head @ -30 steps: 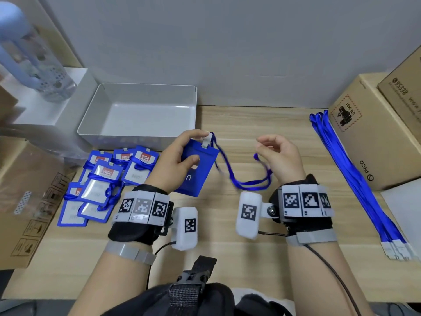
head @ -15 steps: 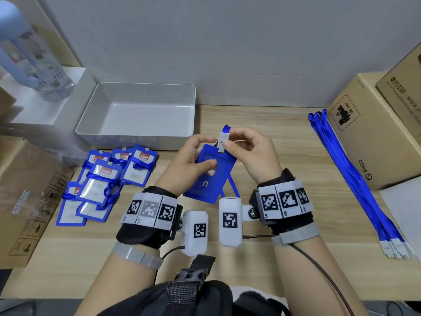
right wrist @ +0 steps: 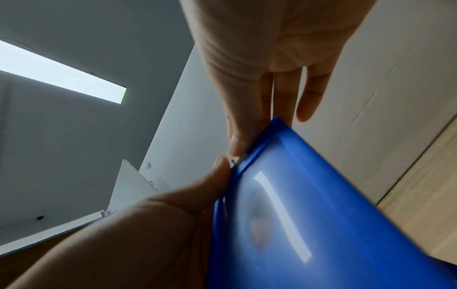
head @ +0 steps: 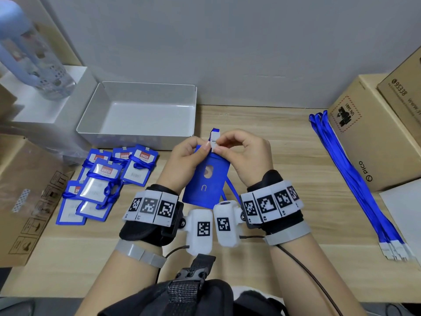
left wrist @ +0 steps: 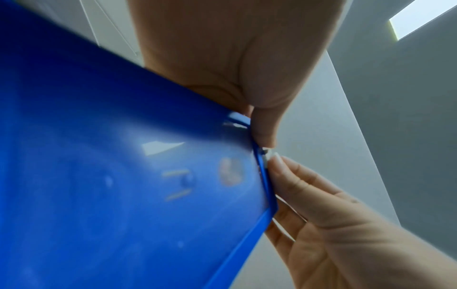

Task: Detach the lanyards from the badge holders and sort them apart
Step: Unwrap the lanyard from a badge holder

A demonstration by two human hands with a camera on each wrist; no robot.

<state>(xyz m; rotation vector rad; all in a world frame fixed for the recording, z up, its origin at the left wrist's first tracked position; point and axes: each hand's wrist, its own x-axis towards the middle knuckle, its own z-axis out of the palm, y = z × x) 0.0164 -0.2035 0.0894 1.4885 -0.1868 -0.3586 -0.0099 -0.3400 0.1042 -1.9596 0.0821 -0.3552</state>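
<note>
We held the blue badge holder above the bench at the centre of the frame, its long axis running from lower left to upper right, the clip end toward the top of the frame and the plain back face toward the head camera. Our left hand gripped the holder's upper left edge, thumb on the back face and fingers curled behind it. Our right hand pinched the white clip at the holder's top between thumb and forefinger; in the right wrist view the other fingers lay nearly straight. The lanyard of this holder trailed down behind it toward the lower centre, a short loop of strap showing above the clip.

At the left of the frame lay a pile of badge holders, each with its blue lanyard wrapped round it, overlapping one another on the bench. Along the right side lay a bundle of loose lanyards, stretched straight from upper left to lower right, white clips at the lower end, just beside a cardboard box. The white tray at upper centre held nothing we could see.
</note>
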